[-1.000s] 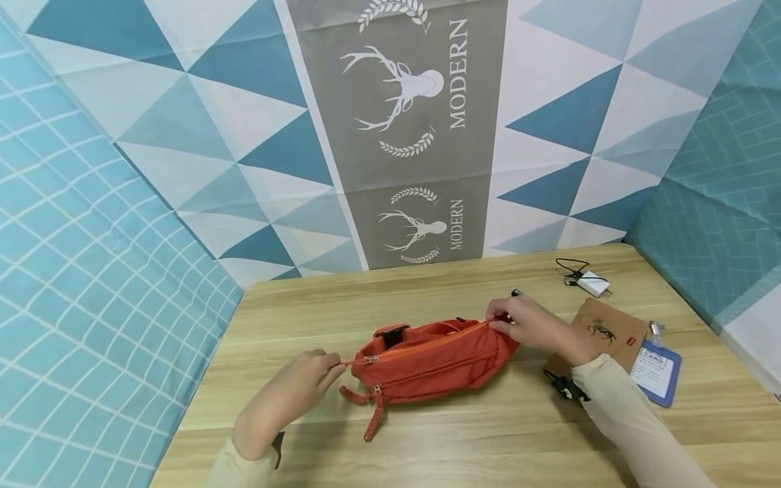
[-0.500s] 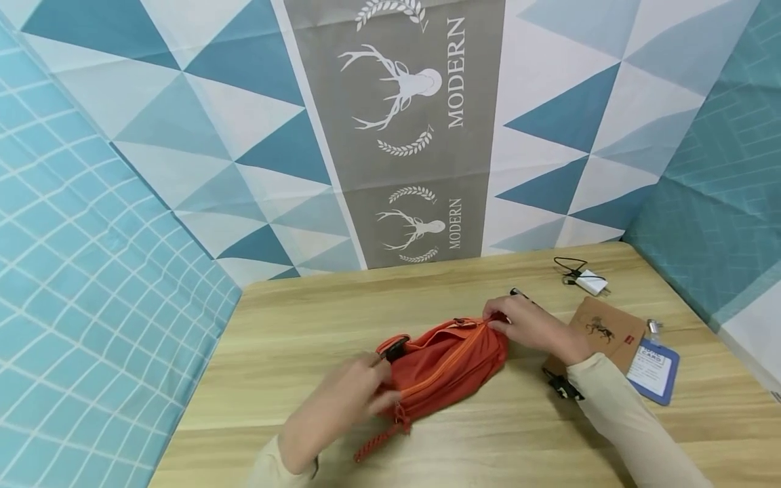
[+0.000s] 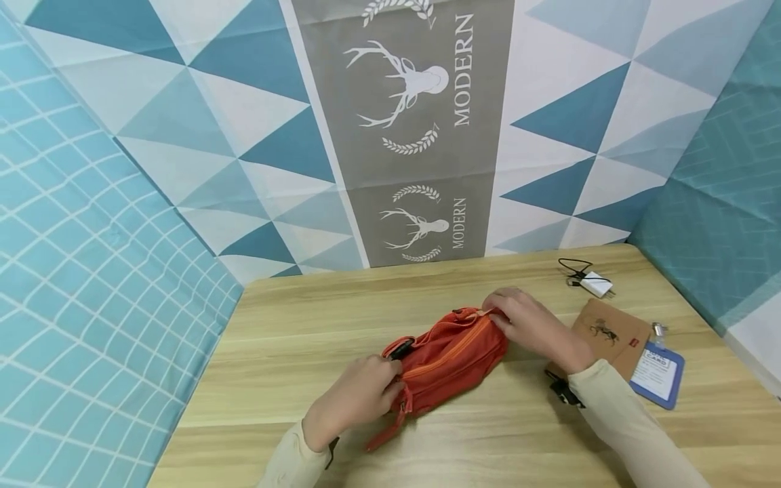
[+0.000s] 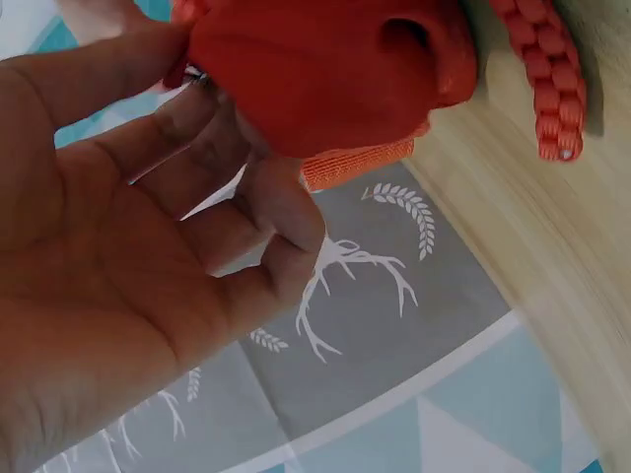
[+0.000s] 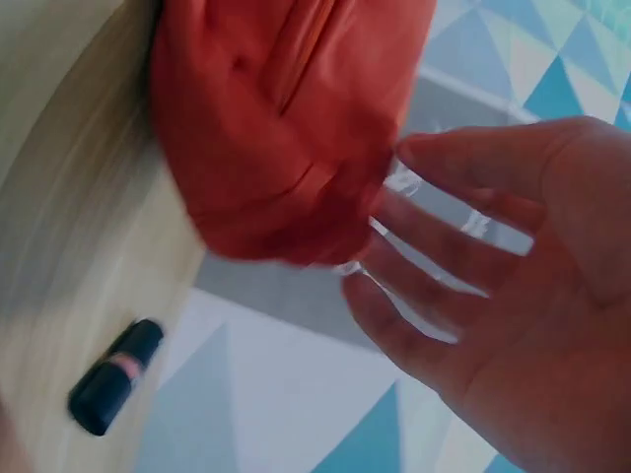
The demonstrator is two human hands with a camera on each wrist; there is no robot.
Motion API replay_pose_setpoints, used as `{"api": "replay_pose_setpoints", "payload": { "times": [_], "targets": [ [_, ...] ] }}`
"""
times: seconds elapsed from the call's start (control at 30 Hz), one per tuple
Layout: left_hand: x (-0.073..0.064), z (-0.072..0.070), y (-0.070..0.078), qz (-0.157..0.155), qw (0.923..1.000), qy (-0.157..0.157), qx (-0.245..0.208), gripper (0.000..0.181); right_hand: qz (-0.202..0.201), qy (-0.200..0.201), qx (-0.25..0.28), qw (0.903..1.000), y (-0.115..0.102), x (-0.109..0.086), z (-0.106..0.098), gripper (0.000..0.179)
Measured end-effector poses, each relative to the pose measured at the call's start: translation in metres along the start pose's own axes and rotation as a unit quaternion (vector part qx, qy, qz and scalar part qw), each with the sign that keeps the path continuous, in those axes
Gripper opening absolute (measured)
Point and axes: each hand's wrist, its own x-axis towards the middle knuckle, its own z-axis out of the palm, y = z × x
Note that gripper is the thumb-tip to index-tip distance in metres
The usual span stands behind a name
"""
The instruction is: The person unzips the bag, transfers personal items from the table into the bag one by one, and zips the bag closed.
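Both your hands now pinch the red waist bag (image 3: 466, 376) at its ends

Your left hand (image 3: 360, 390) pinches fabric at the bag's near left end, thumb against forefinger, the other fingers loosely bent. Your right hand (image 3: 527, 325) pinches the far right end of the top edge between thumb and fingertips, with hardly any gap.

A second ago your left hand was drawing out a thin piece beyond the left end and the bag lay stretched between your hands. Now that hand has come in onto the bag's body, and the left end has swung toward you. To judge by this, you have traded a taut pull for a steadying hold.

The bag sits mid-table, slanting up to the right, its orange zip (image 3: 448, 354) facing up. I can't tell whether the zip is parted, and nothing of the contents shows. A black buckle (image 3: 401, 350) lies just beside your left fingers; a braided cord (image 4: 554, 79) hangs from that end.

Farther right on the table (image 3: 293, 325), a blue badge holder (image 3: 675, 386) contains a white card (image 3: 654, 374) and lies beside a brown horse-print notebook (image 3: 610, 332). Behind them is a white charger (image 3: 596, 285) with a black cable (image 3: 575, 274). The right wrist view also shows a dark cylinder (image 5: 116, 377) near the bag.
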Motion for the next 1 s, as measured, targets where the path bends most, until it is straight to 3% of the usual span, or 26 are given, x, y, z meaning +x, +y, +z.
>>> {"api": "replay_pose_setpoints", "payload": {
  "times": [0.1,0.17,0.27,0.37,0.43,0.5,0.63,0.8,1.0],
  "targets": [
    [0.001,-0.004,0.0,-0.007,0.9993,0.027,-0.026,0.024,-0.029,0.049,-0.027,0.998,-0.018,0.0,-0.001,0.015],
    [0.001,-0.007,0.0,-0.009,0.9985,0.046,-0.027,0.024,-0.05,0.06,-0.018,0.9968,-0.035,0.0,-0.002,0.014],
    [0.001,-0.009,0.0,-0.014,0.9975,0.067,-0.021,0.024,-0.075,0.02,0.03,0.9965,-0.061,-0.002,0.0,0.01],
    [0.0,-0.012,-0.001,-0.02,0.9958,0.077,-0.046,0.02,-0.087,-0.059,0.079,0.9914,-0.085,-0.007,0.007,0.001],
    [0.0,-0.013,-0.001,-0.019,0.9937,0.086,-0.07,0.015,-0.087,-0.097,0.095,0.9869,-0.098,-0.011,0.015,0.009],
    [0.0,-0.012,-0.001,-0.011,0.9908,0.098,-0.092,0.012,-0.086,-0.111,0.091,0.9859,-0.107,-0.015,0.024,0.021],
    [0.003,-0.007,0.001,0.006,0.9856,0.116,-0.123,0.012,-0.083,-0.094,0.057,0.9905,-0.115,-0.021,0.036,0.033],
    [0.005,-0.002,0.001,0.017,0.984,0.11,-0.139,0.012,-0.105,-0.1,0.034,0.9887,-0.116,-0.02,0.038,0.027],
    [0.004,-0.002,0.01,0.054,0.9867,0.067,-0.138,0.01,-0.109,-0.111,0.065,0.9857,-0.114,-0.02,0.036,0.015]
  ]
}}
